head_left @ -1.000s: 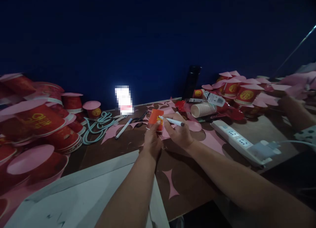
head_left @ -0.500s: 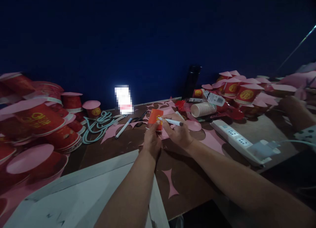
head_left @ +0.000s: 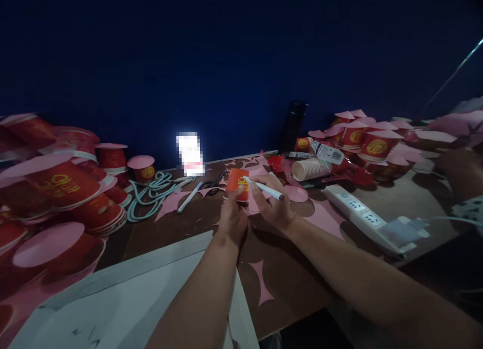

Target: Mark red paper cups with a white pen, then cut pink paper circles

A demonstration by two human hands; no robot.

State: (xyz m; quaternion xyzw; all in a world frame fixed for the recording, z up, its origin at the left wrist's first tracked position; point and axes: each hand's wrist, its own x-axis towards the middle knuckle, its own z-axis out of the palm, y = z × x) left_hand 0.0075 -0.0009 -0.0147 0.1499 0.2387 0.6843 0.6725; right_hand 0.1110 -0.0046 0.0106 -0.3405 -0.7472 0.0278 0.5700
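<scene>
A red paper cup (head_left: 234, 179) with gold print lies sideways in the grip of my left hand (head_left: 234, 213), thumb across its wall. My right hand (head_left: 274, 205) pinches a white marker pen (head_left: 268, 189); the pen's left end is at the cup's printed side, and whether it touches I cannot tell. Dark at its other end, the pen points down and right. Pink paper offcuts (head_left: 260, 162) lie behind and under both hands. A second marker (head_left: 189, 198) rests on the brown table to the left, near dark-handled scissors (head_left: 217, 184).
Red cups with pink discs are heaped at left (head_left: 62, 188) and right (head_left: 377, 145). A glowing phone (head_left: 190, 154), a coiled cable (head_left: 151, 193), a black bottle (head_left: 294, 125), stacked cups (head_left: 311, 170) and a power strip (head_left: 358, 213) surround the work area. Another person's arm (head_left: 462, 172) is at far right.
The marker pen in my right hand has tilted, its dark end now lower and further right. My left hand keeps hold of the cup. The other person's hand has shifted slightly.
</scene>
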